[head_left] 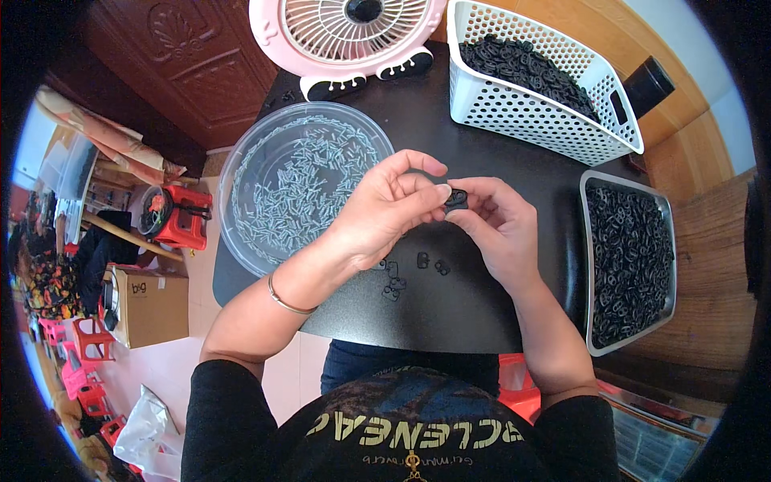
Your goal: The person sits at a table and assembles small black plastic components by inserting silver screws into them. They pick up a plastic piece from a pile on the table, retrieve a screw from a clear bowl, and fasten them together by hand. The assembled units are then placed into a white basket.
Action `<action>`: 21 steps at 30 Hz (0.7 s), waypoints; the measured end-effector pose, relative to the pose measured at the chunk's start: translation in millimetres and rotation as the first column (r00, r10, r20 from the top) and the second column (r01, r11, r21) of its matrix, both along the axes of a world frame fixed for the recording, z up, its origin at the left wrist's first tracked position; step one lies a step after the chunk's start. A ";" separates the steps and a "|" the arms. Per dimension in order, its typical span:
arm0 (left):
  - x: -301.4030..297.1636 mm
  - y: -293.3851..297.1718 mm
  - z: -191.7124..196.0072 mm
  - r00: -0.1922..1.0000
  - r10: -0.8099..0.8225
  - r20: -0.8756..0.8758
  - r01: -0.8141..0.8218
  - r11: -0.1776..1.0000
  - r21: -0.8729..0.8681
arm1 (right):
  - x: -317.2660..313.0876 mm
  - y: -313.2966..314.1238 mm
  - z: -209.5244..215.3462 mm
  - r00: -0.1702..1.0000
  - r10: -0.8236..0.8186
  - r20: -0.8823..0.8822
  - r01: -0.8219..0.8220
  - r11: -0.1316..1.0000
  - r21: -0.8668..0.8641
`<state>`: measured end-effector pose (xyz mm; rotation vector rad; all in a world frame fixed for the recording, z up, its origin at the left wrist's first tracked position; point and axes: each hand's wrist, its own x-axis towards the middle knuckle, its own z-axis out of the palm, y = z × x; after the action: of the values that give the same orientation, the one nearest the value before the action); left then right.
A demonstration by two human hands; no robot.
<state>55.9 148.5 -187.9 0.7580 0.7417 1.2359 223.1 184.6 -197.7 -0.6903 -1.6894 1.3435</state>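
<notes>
Above the middle of the dark table, my right hand (502, 225) pinches a small black plastic part (456, 198) between thumb and fingers. My left hand (393, 197) meets it from the other side, its thumb tip against the part's left end. The left index finger arches above, apart from the part. Whether a small pin sits between the left fingertips is hidden. Several loose black plastic pieces (423, 260) lie on the table below my hands. Left of them stands a round clear tub (241, 241) of many short, silvery metal pins (297, 189).
A white perforated basket (522, 120) heaped with black parts stands at the back right. A metal tray (590, 265) of similar black parts lies along the right. At the back stands a pink fan (277, 48). A cardboard box (152, 305) and red stools are on the floor at left.
</notes>
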 end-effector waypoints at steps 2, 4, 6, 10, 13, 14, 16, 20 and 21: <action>-0.2 0.6 0.8 1.000 -0.007 -0.012 0.007 1.000 -0.019 | 0.4 -0.3 0.6 1.000 -0.004 0.001 0.004 1.000 -0.026; -0.2 1.3 1.8 1.000 -0.004 -0.016 0.004 0.999 -0.034 | -1.1 -0.8 0.1 1.000 -0.006 -0.027 0.004 0.997 -0.071; -0.1 1.9 2.4 1.000 0.008 -0.012 -0.008 0.999 -0.046 | -2.0 -0.4 -0.7 0.998 0.004 -0.064 -0.010 0.996 -0.091; -2.3 2.2 1.7 0.999 -0.007 -0.032 0.006 1.000 -0.018 | -1.0 2.4 1.0 0.998 0.029 -0.052 -0.032 0.998 -0.046; -3.2 2.3 2.8 0.999 -0.027 -0.044 0.026 0.999 -0.024 | 2.7 5.5 3.0 0.994 0.005 0.105 -0.015 0.995 0.095; -2.7 1.5 2.9 0.999 -0.032 -0.034 0.031 0.999 -0.031 | 2.1 5.8 2.5 0.996 -0.005 0.094 -0.003 0.996 0.084; -2.4 0.9 3.8 0.999 -0.040 -0.018 0.040 0.998 -0.045 | 1.6 4.1 -1.2 0.997 -0.026 0.072 0.022 0.998 0.059; -2.3 1.2 3.3 0.999 -0.043 -0.002 0.043 0.997 -0.068 | 0.5 2.9 -1.9 0.997 -0.036 0.063 0.033 0.998 0.052; -2.2 1.4 2.8 0.999 -0.042 0.000 0.041 0.996 -0.074 | 0.1 2.4 -2.1 0.998 -0.037 0.055 0.035 0.998 0.048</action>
<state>53.6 149.9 -185.1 0.7103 0.7657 1.1640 223.2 187.0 -199.7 -0.7336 -1.7390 1.2664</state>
